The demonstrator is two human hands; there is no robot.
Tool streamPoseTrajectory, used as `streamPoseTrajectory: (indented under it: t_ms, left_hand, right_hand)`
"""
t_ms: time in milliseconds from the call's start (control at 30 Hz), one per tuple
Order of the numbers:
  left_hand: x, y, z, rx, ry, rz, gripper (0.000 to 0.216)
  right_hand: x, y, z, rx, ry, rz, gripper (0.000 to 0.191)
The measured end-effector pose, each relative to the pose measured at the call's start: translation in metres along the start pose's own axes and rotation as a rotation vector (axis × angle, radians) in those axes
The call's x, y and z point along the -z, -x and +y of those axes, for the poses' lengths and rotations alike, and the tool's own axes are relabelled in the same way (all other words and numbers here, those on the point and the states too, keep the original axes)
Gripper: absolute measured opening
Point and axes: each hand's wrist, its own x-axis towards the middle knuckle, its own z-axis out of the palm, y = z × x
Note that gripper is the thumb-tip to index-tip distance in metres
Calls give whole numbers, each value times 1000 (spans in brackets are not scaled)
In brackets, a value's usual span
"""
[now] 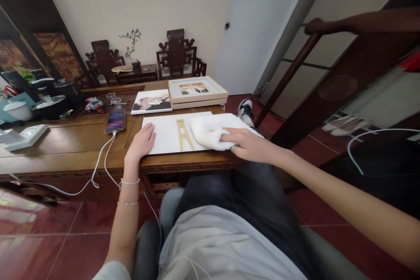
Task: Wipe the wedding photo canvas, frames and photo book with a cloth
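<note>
White cloth (210,133): bunched over the right end of a white panel (162,138), near the right edge of the table (75,133). Right hand (247,143): closed on the cloth, fingers bent into the folds; thumb contact not determinable. Left hand (143,141): laid on the left edge of the panel, palm down, fingers close together, nothing grasped. Gold-coloured two-legged piece (180,129): flat at mid-panel, just beside the cloth, legs toward the near edge; fastening not determinable. Panel position: along the near edge of the surface, toward its near right corner. Beyond the panel, toward the far right corner: photo panel (155,103), and just beside it, to the right, a framed picture (197,88). Left of the panel: phone (115,121) with white cables (101,162) running over the near edge. Near the left edge of the surface: white power strip (31,134).
</note>
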Motion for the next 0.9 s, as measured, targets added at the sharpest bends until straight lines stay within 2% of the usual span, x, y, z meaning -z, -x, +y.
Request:
streamPoseTrajectory:
  t_ms: [167, 300, 433, 567, 800, 900]
  left_hand:
    - [1, 0, 1, 21, 10, -12, 50]
    - [0, 0, -1, 18, 33, 1, 49]
    - [0, 1, -1, 17, 48, 8, 48]
    - [0, 1, 0, 19, 47, 7, 48]
    - [-1, 2, -1, 7, 41, 10, 47]
    - [-2, 1, -2, 3, 40, 10, 46]
  right_hand:
    - [-11, -51, 32, 17, 20, 30, 43]
    - [-14, -94, 59, -25, -1, 32, 48]
    - [-16, -110, 69, -99, -41, 68, 49]
    - [-9, -92, 55, -115, -30, 35, 45]
    - [25, -21, -1, -10, -115, -122, 27]
    - [36, 0, -20, 0, -173, -201, 19]
